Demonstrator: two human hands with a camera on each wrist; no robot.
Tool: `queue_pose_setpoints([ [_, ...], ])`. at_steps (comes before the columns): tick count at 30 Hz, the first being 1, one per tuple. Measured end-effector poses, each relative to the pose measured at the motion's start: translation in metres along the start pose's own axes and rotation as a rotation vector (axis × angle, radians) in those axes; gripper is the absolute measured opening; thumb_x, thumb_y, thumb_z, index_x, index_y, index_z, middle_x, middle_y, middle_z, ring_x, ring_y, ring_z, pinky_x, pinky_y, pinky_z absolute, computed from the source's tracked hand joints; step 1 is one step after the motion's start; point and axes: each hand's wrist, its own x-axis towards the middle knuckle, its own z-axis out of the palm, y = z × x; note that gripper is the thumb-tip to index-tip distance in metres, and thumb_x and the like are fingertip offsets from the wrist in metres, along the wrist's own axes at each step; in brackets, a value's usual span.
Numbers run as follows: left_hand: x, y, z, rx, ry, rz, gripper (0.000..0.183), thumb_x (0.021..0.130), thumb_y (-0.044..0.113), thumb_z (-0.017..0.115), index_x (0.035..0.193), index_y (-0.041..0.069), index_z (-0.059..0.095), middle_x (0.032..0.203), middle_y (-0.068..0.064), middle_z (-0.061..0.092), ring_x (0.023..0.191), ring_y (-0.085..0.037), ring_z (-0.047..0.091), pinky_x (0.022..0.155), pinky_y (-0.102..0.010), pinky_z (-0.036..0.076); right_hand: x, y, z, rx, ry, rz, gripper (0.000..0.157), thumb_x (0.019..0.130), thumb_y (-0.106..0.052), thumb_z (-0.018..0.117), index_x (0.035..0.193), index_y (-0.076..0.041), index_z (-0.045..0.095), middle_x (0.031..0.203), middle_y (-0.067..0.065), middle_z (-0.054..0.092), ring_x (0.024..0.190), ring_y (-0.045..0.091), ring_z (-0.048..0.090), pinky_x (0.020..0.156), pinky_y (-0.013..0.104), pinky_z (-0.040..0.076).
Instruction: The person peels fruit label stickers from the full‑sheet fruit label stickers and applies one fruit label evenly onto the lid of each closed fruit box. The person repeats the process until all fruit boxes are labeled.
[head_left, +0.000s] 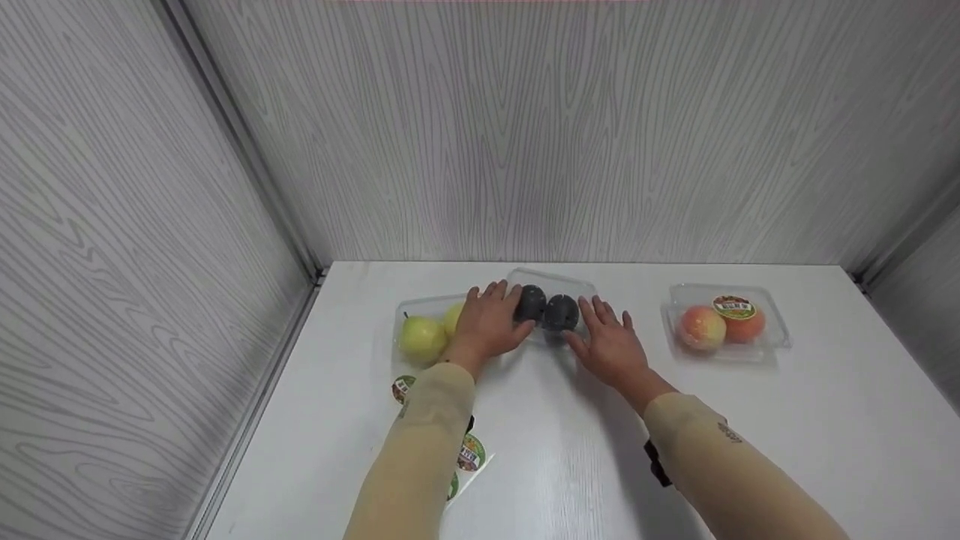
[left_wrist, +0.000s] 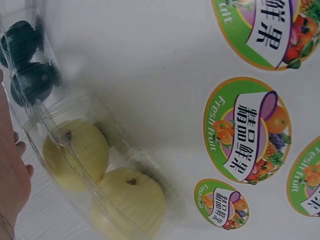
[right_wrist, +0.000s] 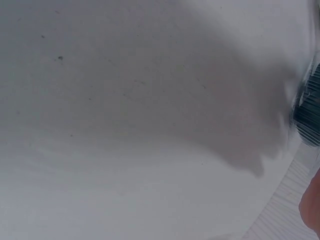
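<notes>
Two dark round fruits (head_left: 561,312) sit in a clear plastic box (head_left: 559,283) at the back of the table. My left hand (head_left: 491,322) is at the box's left side, fingers extended, partly covering the neighbouring box of yellow-green pears (head_left: 424,338). On the right side of the dark fruits is my right hand (head_left: 611,345), its fingers straight and slightly spread, fingertips close to the box edge. The left wrist view shows both the dark fruits (left_wrist: 32,82) and the pears (left_wrist: 75,155) under clear plastic. Only a bit of the right hand (right_wrist: 311,207) appears in the right wrist view.
A clear box (head_left: 765,352) of two peaches, with a fruit label (head_left: 734,307) on top, stands at the right. Round "Fresh fruit" stickers (left_wrist: 247,130) lie near the left forearm, one loose (head_left: 403,388). A grey wood-patterned panel (head_left: 570,150) rises behind the table.
</notes>
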Motion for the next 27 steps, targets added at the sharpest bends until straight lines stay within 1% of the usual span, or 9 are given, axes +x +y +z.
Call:
queue_pose_setpoints([
  [8,0.001,-0.002,0.002,0.02,0.002,0.008,0.077,0.107,0.063,0.045,0.165,0.012,0.039,0.165,-0.015,0.042,0.152,-0.031,0.04,0.123,-0.055,0.028,-0.001,0.002,0.002,0.005,-0.019,0.026,0.076,0.111,-0.05,0.048,0.168,-0.004,0.026,0.17,0.024,0.028,0.156,0.042,0.029,0.126,0.063,0.014],
  [15,0.002,-0.001,0.003,0.015,-0.031,-0.001,0.076,0.108,0.061,0.044,0.166,0.013,0.036,0.166,-0.014,0.041,0.153,-0.031,0.039,0.125,-0.054,0.026,-0.001,0.004,0.002,0.011,-0.015,0.017,0.076,0.11,-0.052,0.048,0.167,-0.005,0.027,0.17,0.024,0.029,0.156,0.042,0.03,0.125,0.065,0.014],
  [21,-0.001,0.003,0.003,0.01,0.0,0.023,0.071,0.109,0.056,0.047,0.163,0.012,0.041,0.163,-0.016,0.046,0.151,-0.031,0.042,0.124,-0.054,0.027,-0.003,0.007,0.001,0.064,-0.008,0.013,0.076,0.11,-0.05,0.052,0.167,-0.006,0.029,0.169,0.023,0.031,0.155,0.041,0.033,0.124,0.066,0.015],
  [27,-0.003,0.011,0.005,0.012,0.013,0.024,0.067,0.109,0.054,0.048,0.16,0.01,0.047,0.158,-0.018,0.051,0.148,-0.032,0.046,0.124,-0.051,0.029,-0.007,0.012,-0.002,0.083,-0.012,0.007,0.076,0.109,-0.048,0.054,0.167,-0.006,0.029,0.169,0.024,0.03,0.153,0.042,0.036,0.124,0.067,0.015],
])
